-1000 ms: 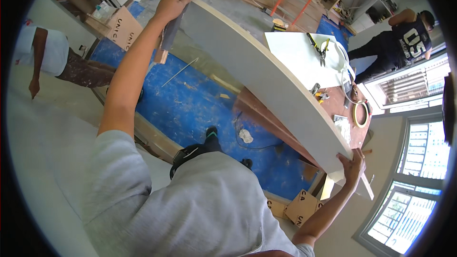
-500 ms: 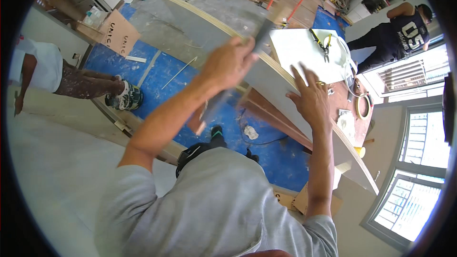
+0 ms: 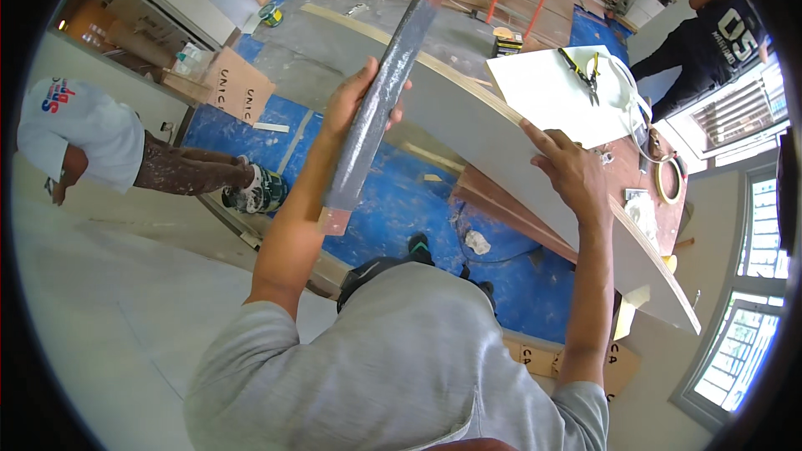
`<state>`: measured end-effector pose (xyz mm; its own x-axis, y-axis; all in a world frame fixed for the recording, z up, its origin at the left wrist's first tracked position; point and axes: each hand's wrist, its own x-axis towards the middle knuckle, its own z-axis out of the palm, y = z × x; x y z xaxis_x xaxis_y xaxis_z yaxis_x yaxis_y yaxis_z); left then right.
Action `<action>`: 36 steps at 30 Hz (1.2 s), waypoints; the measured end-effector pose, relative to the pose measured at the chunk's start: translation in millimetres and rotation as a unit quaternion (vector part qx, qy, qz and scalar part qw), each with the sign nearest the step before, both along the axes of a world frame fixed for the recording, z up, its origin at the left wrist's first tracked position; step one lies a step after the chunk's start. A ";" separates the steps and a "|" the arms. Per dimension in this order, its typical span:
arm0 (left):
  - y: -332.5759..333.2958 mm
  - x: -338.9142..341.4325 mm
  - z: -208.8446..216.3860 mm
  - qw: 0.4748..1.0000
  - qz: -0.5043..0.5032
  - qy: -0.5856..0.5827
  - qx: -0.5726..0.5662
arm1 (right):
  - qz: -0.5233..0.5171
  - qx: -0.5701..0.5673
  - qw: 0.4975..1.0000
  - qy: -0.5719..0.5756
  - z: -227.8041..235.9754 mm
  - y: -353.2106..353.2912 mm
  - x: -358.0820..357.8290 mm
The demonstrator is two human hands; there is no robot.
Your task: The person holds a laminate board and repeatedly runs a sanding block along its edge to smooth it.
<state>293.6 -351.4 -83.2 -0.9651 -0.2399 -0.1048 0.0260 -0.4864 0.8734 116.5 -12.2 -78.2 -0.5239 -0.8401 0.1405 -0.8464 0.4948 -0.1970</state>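
Observation:
In my left hand (image 3: pixel 346 107) is a long sanding block (image 3: pixel 380 100), a reddish wooden bar wrapped in dark grey, shiny sheet with bare ends. It is raised and tilted, its dark face turned up, with my fingers wrapped behind it. A long grey board (image 3: pixel 476 139) with a pale layered edge stands slantwise before me. My right hand (image 3: pixel 572 169) is at this edge, index finger stretched along it and the other fingers partly bent, holding nothing.
Beyond the board, pliers (image 3: pixel 590 83) and a white sheet (image 3: pixel 535 93) lie on a brown worktop, with a tape roll (image 3: pixel 669 180). A person (image 3: pixel 92 129) stands left by a bucket (image 3: pixel 266 188); another (image 3: pixel 718 38) is far right. A reddish beam (image 3: pixel 510 210) lies below the board.
The sanding block, blurred near the board's edge before, is now lifted to the left with its dark face showing. My right hand stays at the edge, its fingers less spread.

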 end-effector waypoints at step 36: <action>28.6 -25.2 -3.9 0.666 0.017 -0.132 -0.734 | 0.039 -0.006 0.999 0.000 -3.1 -6.4 -0.6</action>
